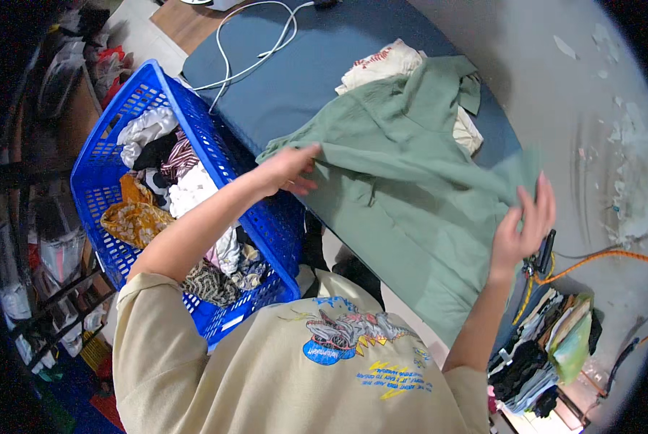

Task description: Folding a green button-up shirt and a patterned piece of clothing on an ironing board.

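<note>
A sage-green garment [405, 157] lies spread across a blue-grey ironing board [302, 103], its lower end hanging over the near edge. My left hand [294, 171] is at the garment's left side, with fingertips touching a fold; whether they pinch the cloth is unclear. At the right side my right hand [524, 228] is raised with its fingers apart, close to a blurred flap of green cloth. Beneath the garment's far end is folded cream cloth [383, 65] with a red print.
To the left stands a blue plastic laundry basket [158, 73] of mixed clothes. A white cable [221, 49] loops over the board's far end. At lower right are stacked folded clothes [540, 347], near an orange cord [600, 260]. A worn wall [589, 135] borders the right.
</note>
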